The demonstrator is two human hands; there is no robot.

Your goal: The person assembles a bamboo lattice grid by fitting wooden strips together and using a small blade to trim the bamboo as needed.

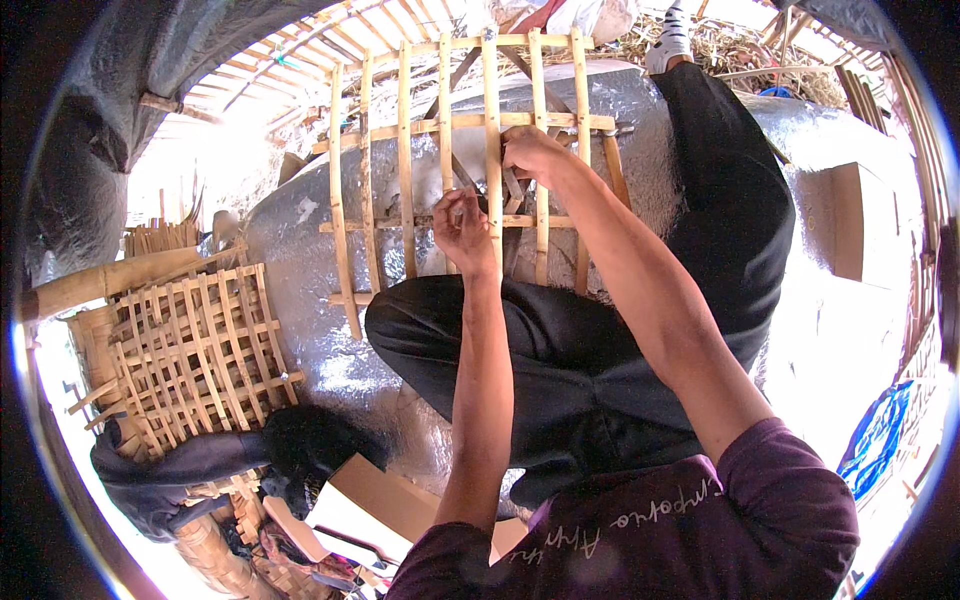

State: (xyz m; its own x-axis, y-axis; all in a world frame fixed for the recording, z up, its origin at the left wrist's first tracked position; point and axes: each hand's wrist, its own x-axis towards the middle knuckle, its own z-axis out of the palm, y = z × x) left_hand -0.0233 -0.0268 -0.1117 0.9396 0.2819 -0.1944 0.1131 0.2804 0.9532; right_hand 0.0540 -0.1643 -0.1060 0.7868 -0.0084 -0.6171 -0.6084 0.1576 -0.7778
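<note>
A person is sitting on a shiny sheet [340,372] and working on an open frame [405,160] of pale wooden slats, which is lying in front of the bent leg in black trousers [590,390], its near edge reaching the knee. The right hand [535,157] is closing around the frame near the place where a middle upright is meeting a crosspiece. The left hand [462,228] is hovering lower down, just beside the same upright, its fingers curling in toward the thumb; whether it is pinching something thin, I cannot tell. Judging by how things are lying, the basic grid is already standing: seven uprights are running across several crosspieces, and dark strips [465,172] are slanting behind them. The work is seemingly centring on fastening or weaving at the middle crossings, though which joints are holding firm is not showing. Wide gaps are remaining between slats, so more filling may be needed if this piece is meant to match the tighter woven panel [195,345] that is resting on the left.
</note>
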